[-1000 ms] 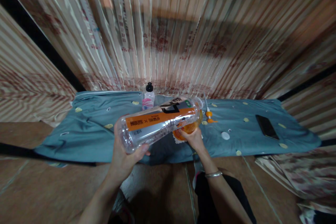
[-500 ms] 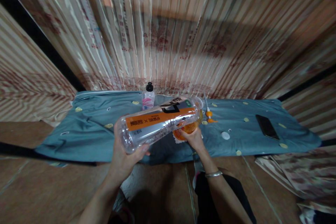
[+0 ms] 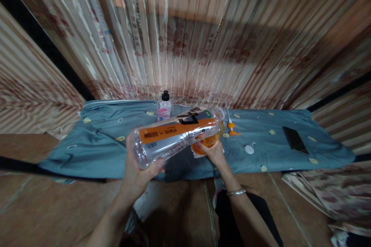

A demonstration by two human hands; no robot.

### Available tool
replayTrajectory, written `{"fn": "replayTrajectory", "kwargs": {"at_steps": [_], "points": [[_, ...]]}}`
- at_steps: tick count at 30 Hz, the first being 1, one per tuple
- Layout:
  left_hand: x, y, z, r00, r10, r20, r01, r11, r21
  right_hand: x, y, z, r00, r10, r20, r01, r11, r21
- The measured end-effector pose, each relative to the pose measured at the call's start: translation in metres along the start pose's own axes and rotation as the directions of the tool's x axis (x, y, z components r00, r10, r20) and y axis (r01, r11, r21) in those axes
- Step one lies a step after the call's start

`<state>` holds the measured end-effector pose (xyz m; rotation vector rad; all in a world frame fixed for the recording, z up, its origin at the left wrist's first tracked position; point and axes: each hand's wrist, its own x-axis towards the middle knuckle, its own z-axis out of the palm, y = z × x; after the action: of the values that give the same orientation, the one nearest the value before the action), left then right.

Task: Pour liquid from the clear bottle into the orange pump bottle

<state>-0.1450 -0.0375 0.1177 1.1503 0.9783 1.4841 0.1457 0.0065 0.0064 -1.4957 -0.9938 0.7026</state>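
Note:
A large clear plastic drink bottle (image 3: 174, 133) with an orange and grey label lies tilted across the middle of the view, its base to the left and its uncapped-looking neck to the right. My left hand (image 3: 140, 173) is wrapped round the base end. Below the neck, my right hand (image 3: 213, 150) grips an orange bottle (image 3: 210, 142), mostly covered by the drink bottle and my fingers. The two bottles' mouths lie close together; whether they touch is hidden. An orange pump head (image 3: 231, 127) with a thin tube lies to the right.
A blue-green cloth (image 3: 95, 146) with yellow prints covers the low table. Behind stands a small bottle (image 3: 164, 108) with a black cap. A white round cap (image 3: 249, 149) and a dark phone (image 3: 295, 140) lie right. Striped curtains (image 3: 185, 46) hang behind.
Almost nothing differs. Both hands hold their bottles in the same place and at the same tilt.

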Motion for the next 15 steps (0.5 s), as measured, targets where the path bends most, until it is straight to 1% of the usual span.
{"fn": "replayTrajectory", "kwargs": {"at_steps": [6,9,12,15], "points": [[0.0009,0.0059,0.0026,1.0,0.007,-0.004,-0.006,1.0,0.027,0.0008,-0.0025,-0.0022,1.0,0.022,-0.001,-0.022,1.0,-0.021],[0.0011,0.0084,0.0037,1.0,-0.009,-0.004,0.009,1.0,0.03,0.0005,-0.0026,-0.0009,1.0,0.03,0.0,-0.03,1.0,-0.005],[0.0014,0.0085,0.0037,1.0,-0.025,-0.008,0.025,0.999,0.022,-0.0001,0.0,0.001,1.0,0.015,0.0,-0.015,1.0,0.02],[0.0014,0.0066,0.0026,1.0,-0.016,-0.006,0.017,1.0,0.017,-0.0002,0.0018,0.0,1.0,0.008,-0.004,-0.008,1.0,0.022]]}}
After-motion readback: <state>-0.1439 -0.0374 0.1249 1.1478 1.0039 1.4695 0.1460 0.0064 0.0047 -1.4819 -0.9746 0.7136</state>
